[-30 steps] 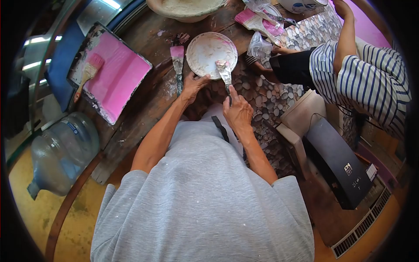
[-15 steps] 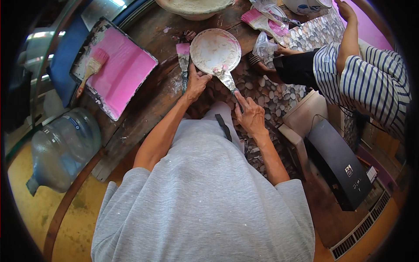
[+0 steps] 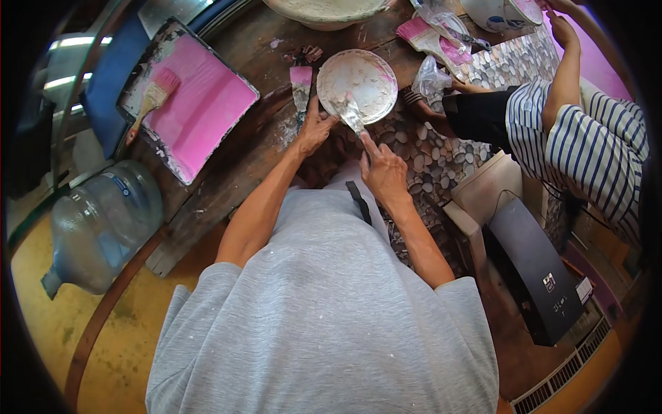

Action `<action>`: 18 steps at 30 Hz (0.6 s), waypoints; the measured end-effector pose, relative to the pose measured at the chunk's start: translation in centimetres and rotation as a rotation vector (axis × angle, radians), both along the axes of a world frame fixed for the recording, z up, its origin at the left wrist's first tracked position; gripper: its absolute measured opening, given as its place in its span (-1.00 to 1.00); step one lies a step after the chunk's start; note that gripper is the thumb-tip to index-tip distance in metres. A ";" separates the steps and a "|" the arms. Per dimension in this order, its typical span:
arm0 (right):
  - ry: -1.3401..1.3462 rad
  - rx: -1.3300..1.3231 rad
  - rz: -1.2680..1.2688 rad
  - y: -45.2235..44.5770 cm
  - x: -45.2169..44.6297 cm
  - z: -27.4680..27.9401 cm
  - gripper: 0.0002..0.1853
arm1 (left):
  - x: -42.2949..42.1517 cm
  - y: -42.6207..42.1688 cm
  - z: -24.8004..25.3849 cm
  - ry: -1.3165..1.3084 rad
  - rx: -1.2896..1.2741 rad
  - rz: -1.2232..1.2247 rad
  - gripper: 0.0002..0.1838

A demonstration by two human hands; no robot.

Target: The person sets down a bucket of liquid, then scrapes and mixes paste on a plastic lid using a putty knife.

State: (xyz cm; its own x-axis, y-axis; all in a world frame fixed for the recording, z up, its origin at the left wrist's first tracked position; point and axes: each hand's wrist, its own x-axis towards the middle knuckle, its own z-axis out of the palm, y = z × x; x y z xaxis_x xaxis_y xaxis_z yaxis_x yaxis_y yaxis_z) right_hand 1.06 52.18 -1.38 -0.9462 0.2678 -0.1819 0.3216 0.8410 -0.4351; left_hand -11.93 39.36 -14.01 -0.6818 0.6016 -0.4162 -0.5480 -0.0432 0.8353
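Note:
A round white plate (image 3: 376, 81), smeared with pale filler and a little pink, is gripped at its near-left rim by my left hand (image 3: 316, 129). My right hand (image 3: 386, 172) is closed round the dark handle of a putty knife (image 3: 354, 117). The knife's coated blade lies over the near part of the plate, apparently touching its surface. A second scraper (image 3: 301, 86), pink on its blade, lies on the wooden table (image 3: 231, 131) just left of the plate.
A black paint tray (image 3: 252, 96) with pink paint holds a brush (image 3: 153, 100) at the left. Beneath it is a clear water jug (image 3: 103, 228). A wide bowl (image 3: 324, 15) stands at the back. On the right are a pink brush (image 3: 420, 36), a white bucket (image 3: 493, 15) and a person in stripes (image 3: 586, 138).
The putty knife has moved further in over the plate, with my right hand shifting slightly up and left. The whole view has shifted a little; my left hand keeps its hold.

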 end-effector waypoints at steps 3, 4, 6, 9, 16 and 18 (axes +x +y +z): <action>-0.079 -0.006 -0.021 -0.8 0.5 1.2 -0.55 | -0.1 -0.1 -0.1 0.055 -0.099 -0.068 -0.28; -0.042 0.017 -0.019 -1.2 0.3 0.5 -0.54 | -0.3 0.0 -0.1 0.053 -0.097 -0.067 -0.28; -0.068 -0.001 -0.072 -2.2 -0.7 0.2 -0.55 | -0.6 0.0 0.0 0.027 -0.151 -0.086 -0.31; -0.056 0.009 -0.127 -3.4 -0.7 0.1 -0.57 | -0.8 0.1 0.1 0.005 -0.181 -0.094 -0.32; -0.034 0.043 -0.130 -4.1 -0.2 -1.3 -0.52 | -0.7 0.6 0.0 -0.009 -0.009 0.027 -0.40; -0.004 0.041 -0.174 -4.8 -0.1 -1.7 -0.51 | -0.6 0.6 0.3 -0.038 0.032 0.027 -0.40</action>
State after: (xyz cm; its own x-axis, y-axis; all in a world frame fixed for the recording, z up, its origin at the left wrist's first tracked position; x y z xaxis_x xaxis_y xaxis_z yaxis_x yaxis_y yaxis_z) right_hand 0.99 47.36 -3.08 -0.8844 0.4344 -0.1709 0.4652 0.7896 -0.4003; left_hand -12.57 39.95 -13.66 -0.6817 0.5969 -0.4231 -0.5779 -0.0846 0.8117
